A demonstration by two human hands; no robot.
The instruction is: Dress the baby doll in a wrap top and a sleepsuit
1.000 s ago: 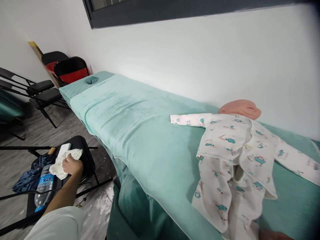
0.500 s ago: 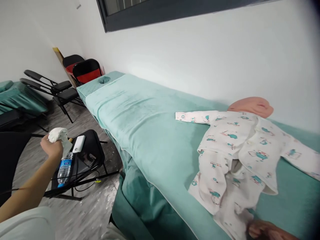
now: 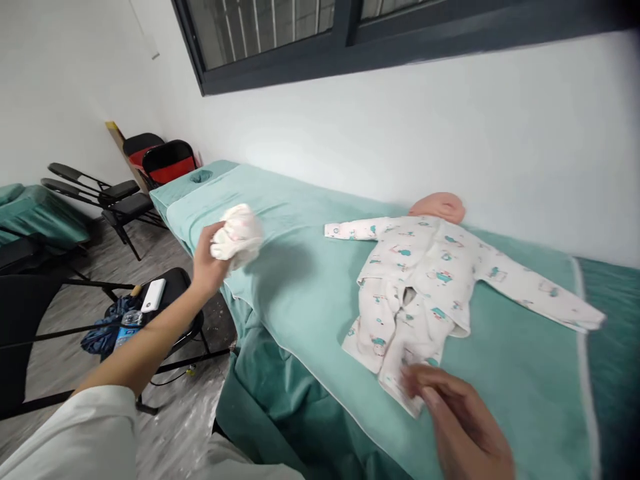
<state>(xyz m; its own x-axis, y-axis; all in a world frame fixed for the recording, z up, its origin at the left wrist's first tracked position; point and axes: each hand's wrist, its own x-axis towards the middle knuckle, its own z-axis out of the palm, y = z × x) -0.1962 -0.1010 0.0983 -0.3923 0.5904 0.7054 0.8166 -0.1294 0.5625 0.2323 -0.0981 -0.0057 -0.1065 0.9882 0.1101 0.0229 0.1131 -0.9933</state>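
My left hand (image 3: 209,260) is closed around a crumpled white cloth (image 3: 237,233) with faint pink marks, held up over the near edge of the bed. On the bed lies a doll dressed in a white baby jacket (image 3: 415,257) with teal and pink prints; both sleeves stretch outward. Matching baby trousers (image 3: 383,327) cover its lower part. Only part of the doll's head (image 3: 440,205) shows, beside the wall. My right hand (image 3: 463,420) is just over the trouser legs, fingers curled toward the thumb, with nothing visible in them. Its fingertips are blurred.
The doll lies on a long bed with a teal cover (image 3: 310,300) against the wall below a window. To the left, a black chair (image 3: 175,283) bears a white phone-like device (image 3: 153,295), a water bottle (image 3: 129,323) and dark blue fabric (image 3: 103,333). Folding chairs (image 3: 125,200) stand farther back.
My left hand has brought the white cloth up and right, from above the chair to above the bed. My right hand has come further into view over the trouser legs. The camera view has shifted.
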